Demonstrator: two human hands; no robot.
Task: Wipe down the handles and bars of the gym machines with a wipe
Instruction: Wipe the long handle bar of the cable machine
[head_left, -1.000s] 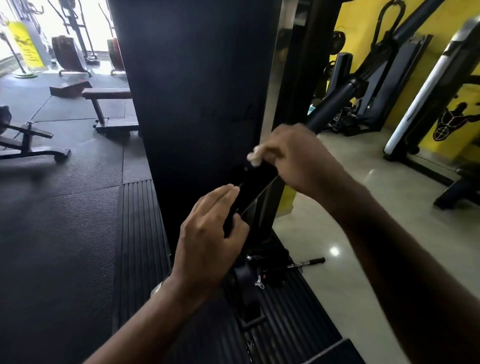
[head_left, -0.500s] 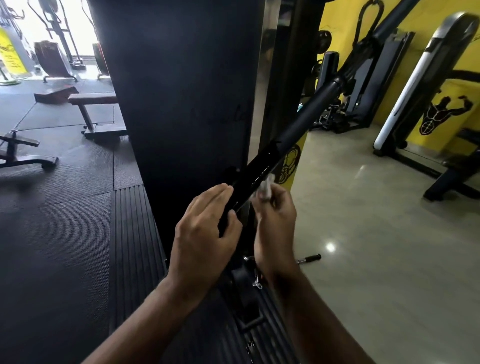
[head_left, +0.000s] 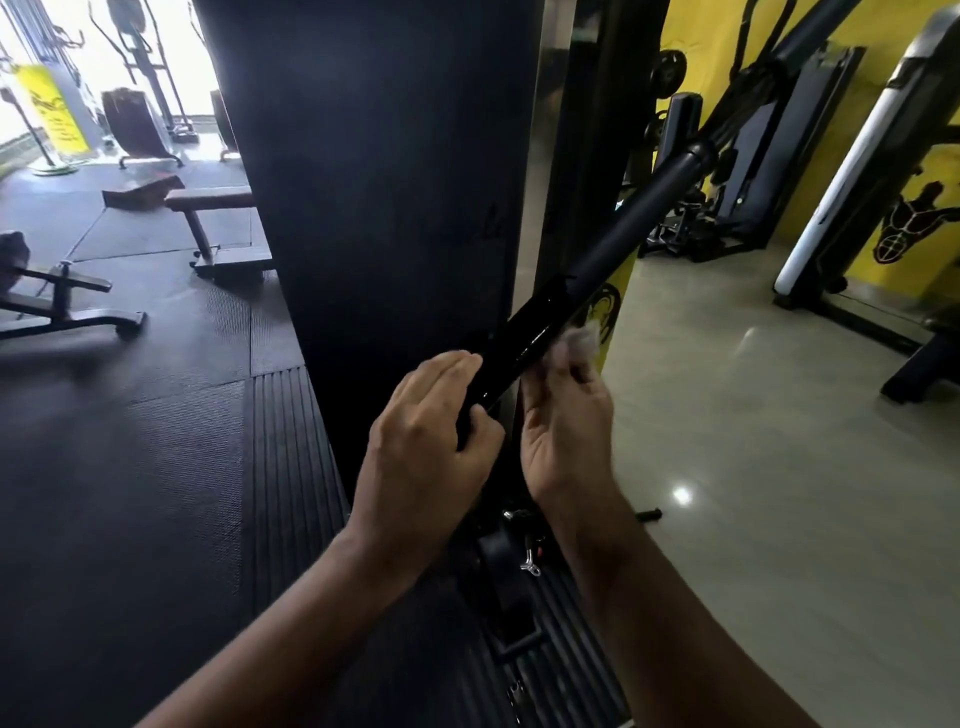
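- Far left, back: yellow sign (head_left: 54, 111) on a stand by the bright windows; exercise frames behind it are washed out by the light.
- Left: flat padded gym bench (head_left: 210, 200) stands on the black rubber floor (head_left: 130, 415); a second low frame sits nearer, at the left edge.
- Left of centre: ribbed black platform (head_left: 283, 467) runs along the foot of the machine's tall black panel (head_left: 374, 182).
- Centre: left hand (head_left: 431, 441) grips the lower end of the bar (head_left: 623, 228). Fingers (head_left: 441, 366) lie over the top, thumb is clamped on the near side.
- Bar is tilted, rising from the left hand up and to the right. The lower section is glossy black, the upper section matte.
- Centre, below the hands: small metal clip (head_left: 530, 564) and black fittings on the platform; detail unclear.
- Right of centre: right hand (head_left: 566, 426), palm toward the camera, with fingers (head_left: 582, 371) together, pinching the wipe (head_left: 581, 338).
- Wipe is pale and blurred, at the right side of the glossy section, just above the left hand. Actual contact cannot be told.
- Right: shiny tiled floor (head_left: 753, 467), black machines, a white-and-black pad (head_left: 831, 197).
- Far right: yellow wall with a black figure (head_left: 914, 228).
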